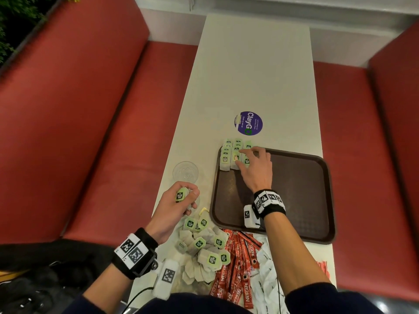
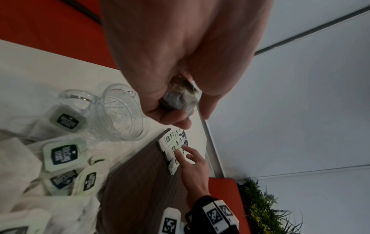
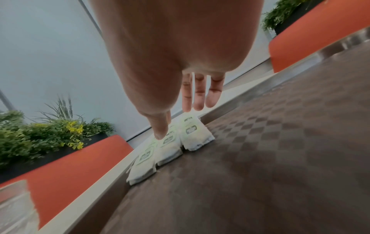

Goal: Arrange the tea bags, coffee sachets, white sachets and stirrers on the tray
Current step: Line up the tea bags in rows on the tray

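A brown tray (image 1: 299, 189) lies on the white table, with rows of green-tagged tea bags (image 1: 229, 155) stacked in its far left corner. My right hand (image 1: 254, 164) reaches over them with straight fingers, the thumb (image 3: 160, 129) touching the middle row (image 3: 170, 147). My left hand (image 1: 179, 200) hovers left of the tray and grips one tea bag (image 1: 181, 196), seen crumpled in the fist (image 2: 180, 99). A loose heap of tea bags (image 1: 204, 250) lies near the front edge, with red coffee sachets (image 1: 238, 268) and white sachets (image 1: 269, 279) beside it.
An empty cut-glass tumbler (image 1: 186, 172) stands left of the tray, just beyond my left hand. A round purple sticker (image 1: 248, 123) sits on the table past the tray. Red bench seats (image 1: 113, 143) flank the table on both sides.
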{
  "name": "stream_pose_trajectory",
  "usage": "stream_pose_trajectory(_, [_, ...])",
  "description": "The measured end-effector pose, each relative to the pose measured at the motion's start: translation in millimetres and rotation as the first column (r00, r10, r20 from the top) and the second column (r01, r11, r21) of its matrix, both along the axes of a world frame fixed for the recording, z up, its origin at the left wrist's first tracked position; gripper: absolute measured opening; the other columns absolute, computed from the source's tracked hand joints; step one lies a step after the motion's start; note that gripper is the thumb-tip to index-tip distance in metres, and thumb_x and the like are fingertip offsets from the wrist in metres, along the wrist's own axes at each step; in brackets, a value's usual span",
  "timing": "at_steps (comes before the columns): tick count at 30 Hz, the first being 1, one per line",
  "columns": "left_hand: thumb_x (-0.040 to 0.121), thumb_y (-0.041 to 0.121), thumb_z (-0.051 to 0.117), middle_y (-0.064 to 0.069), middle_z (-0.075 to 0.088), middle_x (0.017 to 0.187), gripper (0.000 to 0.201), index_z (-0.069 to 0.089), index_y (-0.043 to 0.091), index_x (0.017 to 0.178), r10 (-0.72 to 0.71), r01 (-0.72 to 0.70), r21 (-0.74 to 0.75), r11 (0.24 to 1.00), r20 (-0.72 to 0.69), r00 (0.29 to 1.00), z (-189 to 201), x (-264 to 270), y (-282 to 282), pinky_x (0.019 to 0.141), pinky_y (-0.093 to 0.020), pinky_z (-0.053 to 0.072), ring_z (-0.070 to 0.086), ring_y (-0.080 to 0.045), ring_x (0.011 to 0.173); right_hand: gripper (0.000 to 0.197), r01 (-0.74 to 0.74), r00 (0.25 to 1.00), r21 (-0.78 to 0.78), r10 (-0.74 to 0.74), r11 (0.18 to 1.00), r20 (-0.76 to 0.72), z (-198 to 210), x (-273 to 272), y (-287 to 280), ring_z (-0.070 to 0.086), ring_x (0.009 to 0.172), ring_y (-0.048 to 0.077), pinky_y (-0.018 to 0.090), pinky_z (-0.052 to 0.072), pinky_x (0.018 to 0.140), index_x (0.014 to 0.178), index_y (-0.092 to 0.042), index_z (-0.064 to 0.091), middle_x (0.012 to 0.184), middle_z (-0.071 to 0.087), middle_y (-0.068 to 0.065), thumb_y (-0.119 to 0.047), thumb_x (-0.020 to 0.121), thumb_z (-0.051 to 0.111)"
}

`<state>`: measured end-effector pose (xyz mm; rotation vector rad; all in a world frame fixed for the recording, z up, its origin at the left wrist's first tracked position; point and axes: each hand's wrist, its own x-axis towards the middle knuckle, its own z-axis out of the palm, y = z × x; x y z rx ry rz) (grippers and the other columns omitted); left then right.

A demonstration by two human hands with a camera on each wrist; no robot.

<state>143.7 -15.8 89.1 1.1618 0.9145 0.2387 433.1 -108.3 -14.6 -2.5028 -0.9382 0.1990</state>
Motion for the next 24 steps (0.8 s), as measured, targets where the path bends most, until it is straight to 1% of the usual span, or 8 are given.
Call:
stream_pose_trajectory(2, [0.103, 0.031, 0.074, -0.008, 0.066, 0.085, 0.021, 0.07, 0.015, 0.116, 0.003, -0.003, 0.003, 1.0, -0.005, 1.0, 0.4, -1.0, -1.2, 0.068, -0.032, 0.045, 0.058, -0.016, 0.075, 0.042, -0.008, 1.0, -0.038, 0.008, 0.999, -0.002, 0.7, 1.5, 5.1, 0.05, 0.127, 0.026, 0.046, 0.051, 0.099, 0.136, -0.035, 0.072, 0.142, 0.053, 0.002, -0.05, 0.097, 0.074])
stream_pose_trajectory(5, [0.102, 0.031, 0.074, -0.008, 0.067, 0.085, 0.021, 0.07, 0.015, 0.116, 0.01, -0.01, 0.008, 1.0, -0.004, 1.0, 1.3, -2.3, -1.2, 0.07, -0.034, 0.046, 0.06, -0.019, 0.078, 0.043, -0.023, 0.999, -0.079, 0.025, 0.997, 0.024, -0.7, 0.8, 7.0, 0.049, 0.126, 0.027, 0.047, 0.052, 0.096, 0.133, -0.035, 0.074, 0.141, 0.052, 0.002, -0.053, 0.095, 0.075])
stream_pose_trajectory(9, [0.102, 0.03, 0.074, -0.006, 0.068, 0.086, 0.02, 0.07, 0.015, 0.115, 0.015, -0.015, 0.014, 1.0, -0.016, 1.0, 0.6, -4.4, 0.1, 0.07, -0.034, 0.047, 0.062, -0.019, 0.081, 0.043, -0.04, 0.998, -0.091, 0.044, 0.995, 0.044, -3.5, -3.7, 4.3, 0.049, 0.123, 0.027, 0.046, 0.052, 0.091, 0.131, -0.034, 0.074, 0.139, 0.052, 0.002, -0.054, 0.094, 0.076])
stream_pose_trajectory(13, [0.102, 0.03, 0.074, -0.006, 0.067, 0.086, 0.02, 0.071, 0.015, 0.115, 0.008, -0.007, 0.01, 1.0, -0.016, 1.0, 0.8, -5.0, 0.7, 0.07, -0.035, 0.046, 0.061, -0.019, 0.082, 0.049, -0.051, 0.997, -0.119, 0.057, 0.992, 0.043, -2.3, -4.8, 4.4, 0.048, 0.127, 0.029, 0.048, 0.052, 0.094, 0.138, -0.035, 0.071, 0.142, 0.051, 0.004, -0.055, 0.093, 0.076])
stream_pose_trajectory(17, [0.103, 0.029, 0.074, -0.006, 0.067, 0.085, 0.018, 0.071, 0.016, 0.114, 0.009, -0.008, 0.008, 1.0, -0.02, 1.0, 2.2, -2.5, 0.6, 0.071, -0.036, 0.046, 0.061, -0.02, 0.082, 0.048, -0.053, 0.998, -0.139, 0.059, 0.989, 0.038, -1.8, -9.2, 1.0, 0.046, 0.13, 0.03, 0.048, 0.05, 0.097, 0.137, -0.033, 0.073, 0.145, 0.051, 0.005, -0.056, 0.095, 0.076])
stream_pose_trajectory(24, [0.102, 0.03, 0.074, -0.007, 0.067, 0.085, 0.019, 0.07, 0.016, 0.115, 0.008, -0.008, 0.008, 1.0, -0.028, 1.0, 0.9, -2.3, 1.3, 0.07, -0.035, 0.046, 0.06, -0.02, 0.082, 0.049, -0.05, 0.999, -0.107, 0.051, 0.993, 0.009, 0.0, -15.9, -2.8, 0.048, 0.128, 0.03, 0.048, 0.051, 0.097, 0.139, -0.034, 0.07, 0.145, 0.052, 0.004, -0.055, 0.095, 0.076])
